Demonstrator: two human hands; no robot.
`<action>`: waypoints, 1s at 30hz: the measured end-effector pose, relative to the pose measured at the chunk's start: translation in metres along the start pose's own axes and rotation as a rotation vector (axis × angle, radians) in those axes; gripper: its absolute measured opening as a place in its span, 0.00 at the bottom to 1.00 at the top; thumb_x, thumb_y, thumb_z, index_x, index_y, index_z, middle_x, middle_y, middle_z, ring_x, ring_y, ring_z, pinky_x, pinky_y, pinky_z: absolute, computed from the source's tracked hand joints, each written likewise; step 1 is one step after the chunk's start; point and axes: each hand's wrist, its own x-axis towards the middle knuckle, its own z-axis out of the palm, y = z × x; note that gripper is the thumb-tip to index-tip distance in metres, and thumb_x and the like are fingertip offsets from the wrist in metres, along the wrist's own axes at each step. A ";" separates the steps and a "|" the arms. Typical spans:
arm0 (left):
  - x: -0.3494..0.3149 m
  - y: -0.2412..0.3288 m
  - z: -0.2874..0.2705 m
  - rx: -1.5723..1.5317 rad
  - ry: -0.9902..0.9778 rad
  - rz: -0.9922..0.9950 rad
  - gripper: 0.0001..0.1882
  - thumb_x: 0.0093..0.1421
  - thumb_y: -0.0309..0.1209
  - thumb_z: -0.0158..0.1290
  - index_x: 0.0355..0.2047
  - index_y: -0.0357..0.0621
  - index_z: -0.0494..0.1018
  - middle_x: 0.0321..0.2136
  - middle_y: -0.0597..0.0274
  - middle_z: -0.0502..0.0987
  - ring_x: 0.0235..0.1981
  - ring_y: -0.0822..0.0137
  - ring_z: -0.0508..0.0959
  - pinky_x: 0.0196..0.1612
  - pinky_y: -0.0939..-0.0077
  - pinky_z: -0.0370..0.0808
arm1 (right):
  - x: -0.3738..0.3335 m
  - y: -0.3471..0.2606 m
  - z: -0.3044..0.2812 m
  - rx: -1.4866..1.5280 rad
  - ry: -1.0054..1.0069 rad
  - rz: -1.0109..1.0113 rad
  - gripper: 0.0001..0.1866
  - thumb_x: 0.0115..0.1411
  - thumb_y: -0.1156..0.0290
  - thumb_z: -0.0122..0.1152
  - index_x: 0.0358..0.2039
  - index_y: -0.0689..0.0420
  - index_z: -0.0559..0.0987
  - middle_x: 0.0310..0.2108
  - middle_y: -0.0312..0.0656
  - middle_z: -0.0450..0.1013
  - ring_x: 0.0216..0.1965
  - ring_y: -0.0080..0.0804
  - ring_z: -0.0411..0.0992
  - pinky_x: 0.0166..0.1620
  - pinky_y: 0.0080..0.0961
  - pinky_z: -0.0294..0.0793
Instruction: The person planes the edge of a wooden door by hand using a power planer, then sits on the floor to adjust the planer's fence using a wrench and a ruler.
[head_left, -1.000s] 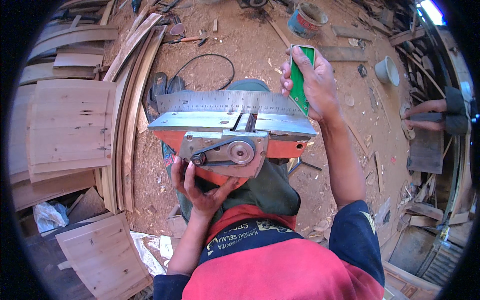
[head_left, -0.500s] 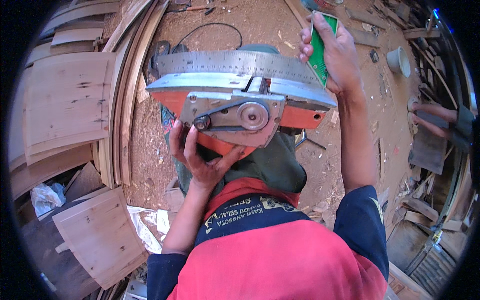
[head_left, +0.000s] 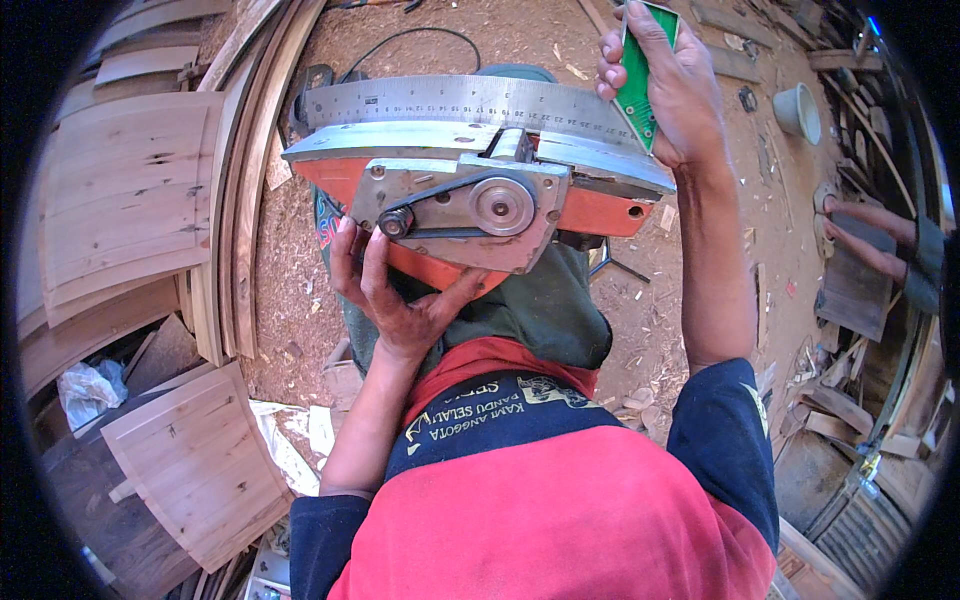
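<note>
An orange and grey electric planer lies sole-up over my lap, its metal sole facing away from me. On its near side the drive belt and pulleys are exposed. My left hand supports the planer from below, fingers spread against its side by the small pulley and thumb under the orange body. In my right hand is the green handle of a try square. The square's steel ruled blade stands on edge along the planer's sole, across the cutter drum.
Wooden panels and long boards lean at the left, with another panel nearer. A black cord curves over the shavings-strewn ground. A pale bucket and another person's legs are at the right, among wood scraps.
The planer and the square sit slightly higher in the picture, as do the surroundings. Both hands keep the same holds, and the blade stays along the sole.
</note>
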 end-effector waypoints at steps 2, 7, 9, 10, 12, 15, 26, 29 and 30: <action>0.000 -0.001 0.000 0.001 0.001 -0.001 0.54 0.42 0.53 0.75 0.63 0.43 0.59 0.63 0.46 0.56 0.65 0.46 0.60 0.67 0.46 0.61 | 0.000 -0.001 0.000 0.012 -0.003 -0.003 0.10 0.72 0.61 0.55 0.41 0.51 0.68 0.24 0.36 0.72 0.19 0.22 0.72 0.21 0.23 0.76; 0.018 0.006 -0.009 -0.075 -0.005 -0.058 0.57 0.40 0.59 0.74 0.62 0.43 0.59 0.62 0.46 0.57 0.65 0.47 0.60 0.67 0.49 0.61 | 0.000 0.000 0.000 -0.008 0.044 0.011 0.09 0.72 0.61 0.55 0.41 0.52 0.68 0.24 0.36 0.72 0.19 0.22 0.72 0.21 0.24 0.76; 0.034 0.006 -0.012 -0.047 0.093 0.061 0.59 0.39 0.64 0.72 0.63 0.44 0.59 0.61 0.48 0.58 0.64 0.47 0.61 0.67 0.51 0.60 | 0.000 -0.001 0.002 -0.009 0.045 0.020 0.09 0.72 0.61 0.55 0.41 0.52 0.68 0.24 0.36 0.72 0.19 0.22 0.72 0.20 0.24 0.76; 0.043 0.008 -0.013 -0.047 0.092 0.062 0.59 0.39 0.64 0.72 0.63 0.44 0.59 0.61 0.48 0.58 0.64 0.47 0.61 0.67 0.51 0.60 | 0.000 -0.001 0.003 -0.011 0.044 0.029 0.09 0.72 0.62 0.55 0.41 0.52 0.68 0.24 0.36 0.72 0.19 0.22 0.72 0.20 0.24 0.76; 0.069 0.017 -0.017 -0.137 0.016 0.218 0.56 0.41 0.66 0.70 0.62 0.46 0.62 0.60 0.49 0.63 0.63 0.47 0.64 0.67 0.51 0.59 | 0.000 0.000 0.002 -0.010 0.045 0.030 0.09 0.72 0.61 0.55 0.41 0.52 0.68 0.24 0.36 0.72 0.19 0.22 0.72 0.20 0.24 0.76; 0.104 0.035 -0.023 -0.062 -0.205 0.298 0.59 0.34 0.63 0.74 0.62 0.46 0.65 0.60 0.50 0.69 0.64 0.45 0.66 0.67 0.49 0.60 | 0.000 0.002 -0.002 -0.013 0.040 0.032 0.09 0.72 0.61 0.55 0.40 0.52 0.68 0.24 0.36 0.72 0.19 0.22 0.71 0.21 0.24 0.76; 0.116 0.039 -0.009 -0.128 -0.310 0.247 0.54 0.34 0.60 0.74 0.61 0.53 0.69 0.57 0.58 0.73 0.62 0.49 0.69 0.66 0.49 0.62 | 0.001 -0.002 -0.001 0.085 0.080 0.143 0.12 0.72 0.61 0.56 0.35 0.55 0.69 0.24 0.38 0.72 0.19 0.26 0.71 0.21 0.24 0.75; 0.117 0.041 -0.008 -0.131 -0.310 0.247 0.54 0.34 0.59 0.75 0.60 0.50 0.70 0.58 0.55 0.72 0.62 0.48 0.69 0.65 0.50 0.64 | 0.000 0.000 -0.002 0.059 0.083 0.111 0.13 0.71 0.61 0.56 0.36 0.56 0.69 0.24 0.38 0.72 0.19 0.26 0.72 0.21 0.24 0.75; 0.117 0.042 -0.008 -0.118 -0.303 0.247 0.54 0.34 0.59 0.75 0.60 0.49 0.70 0.58 0.54 0.72 0.62 0.48 0.69 0.65 0.50 0.64 | 0.000 -0.001 -0.002 0.028 0.077 0.111 0.13 0.72 0.60 0.55 0.36 0.56 0.69 0.24 0.38 0.72 0.19 0.26 0.72 0.21 0.25 0.75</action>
